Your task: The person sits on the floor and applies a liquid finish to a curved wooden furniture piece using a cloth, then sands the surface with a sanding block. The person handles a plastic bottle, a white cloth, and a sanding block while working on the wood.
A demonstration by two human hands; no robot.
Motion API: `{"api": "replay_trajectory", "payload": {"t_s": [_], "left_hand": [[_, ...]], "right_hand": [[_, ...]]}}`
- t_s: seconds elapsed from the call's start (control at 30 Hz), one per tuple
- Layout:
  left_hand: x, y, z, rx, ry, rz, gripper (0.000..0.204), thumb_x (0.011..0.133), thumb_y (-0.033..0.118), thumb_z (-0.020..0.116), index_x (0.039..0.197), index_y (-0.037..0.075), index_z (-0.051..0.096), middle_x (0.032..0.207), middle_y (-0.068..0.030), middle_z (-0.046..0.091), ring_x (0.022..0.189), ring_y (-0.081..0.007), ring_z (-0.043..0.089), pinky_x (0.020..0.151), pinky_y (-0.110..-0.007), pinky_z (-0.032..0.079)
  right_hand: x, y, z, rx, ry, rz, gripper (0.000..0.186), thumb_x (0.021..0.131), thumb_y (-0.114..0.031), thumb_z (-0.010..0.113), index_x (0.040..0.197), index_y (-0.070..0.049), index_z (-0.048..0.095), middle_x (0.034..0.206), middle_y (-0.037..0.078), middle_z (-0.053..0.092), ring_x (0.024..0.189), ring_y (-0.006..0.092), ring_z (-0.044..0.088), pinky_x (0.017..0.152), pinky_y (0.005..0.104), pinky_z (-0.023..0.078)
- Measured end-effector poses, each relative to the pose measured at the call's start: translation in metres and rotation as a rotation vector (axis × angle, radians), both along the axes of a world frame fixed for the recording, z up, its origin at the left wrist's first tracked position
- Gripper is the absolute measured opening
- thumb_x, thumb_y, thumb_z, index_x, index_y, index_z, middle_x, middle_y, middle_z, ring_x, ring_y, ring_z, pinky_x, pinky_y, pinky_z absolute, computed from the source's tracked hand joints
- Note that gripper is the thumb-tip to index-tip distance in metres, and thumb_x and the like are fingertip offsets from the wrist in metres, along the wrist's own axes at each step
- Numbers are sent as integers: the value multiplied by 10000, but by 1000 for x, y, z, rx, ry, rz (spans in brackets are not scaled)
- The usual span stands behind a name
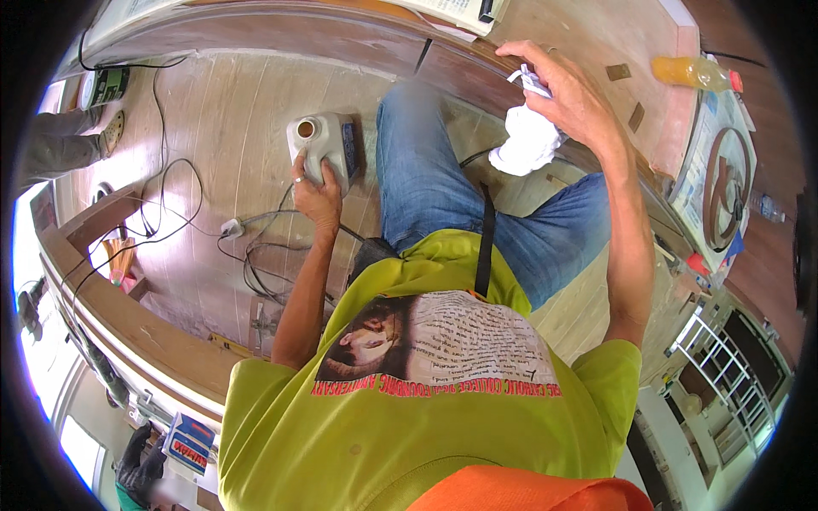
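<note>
Now | left grip (318,194): one jug (332,140) | right grip (575,95): one cloth (527,143)

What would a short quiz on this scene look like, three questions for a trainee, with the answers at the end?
1. Which hand holds the white cloth?
2. True or false: the left hand rests on the person's jeans.
3. What colour is the liquid in the red-capped bottle at the upper right?
A) Blue
B) Yellow
C) Green

Key:
1. The right hand.
2. False: the left hand touches the pale jug.
3. B
</note>
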State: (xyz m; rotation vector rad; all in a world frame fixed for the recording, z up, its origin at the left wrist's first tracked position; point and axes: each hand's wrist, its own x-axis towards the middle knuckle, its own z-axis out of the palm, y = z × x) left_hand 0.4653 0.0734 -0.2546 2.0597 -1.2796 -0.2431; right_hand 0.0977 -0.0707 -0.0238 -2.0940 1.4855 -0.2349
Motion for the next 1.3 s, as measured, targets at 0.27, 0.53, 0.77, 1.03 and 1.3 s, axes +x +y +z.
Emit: {"api": "replay_trajectory", "payload": {"t_s": [0.27,0.53,0.77,1.03,1.3], "left_hand": [[-1,0,3,44,-14,1,481,890,230,756,1323,73,615,1111,-235,722,955,-427,709,817,-467,553],[-1,-2,1,16,-39,-15,482,892,232,751,1330,89,613,1106,-233,723,953,-419,712,814,-462,554],[-1,-1,1,19,-23,4,491,893,241,750,1343,114,599,1106,-226,721,959,-422,708,807,-465,550],[-3,-1,4,-3,-47,-31,499,899,246,748,1354,123,585,1120,-217,718,960,-419,707,806,-465,549],[-4,-2,5,29,-13,-8,486,898,236,747,1350,139,598,1123,-212,721,952,-410,710,800,-463,551]], "right_hand": [[-5,-8,-10,74,-44,-8,508,806,9,604,1284,-158,562,971,45,597,777,202,512,739,345,480],[0,-4,2,168,-93,-116,495,810,-28,583,1268,-215,580,771,61,497,682,201,513,631,360,431],[-5,-8,-6,165,-119,-60,474,816,-32,581,1260,-196,591,770,19,430,706,157,448,646,329,403],[2,1,1,125,-155,-140,437,804,-30,577,1211,-189,592,792,16,452,731,162,477,671,322,425],[-4,-3,-5,136,-33,-100,405,806,-37,603,1182,-189,617,837,111,656,743,288,639,681,418,505]]}}
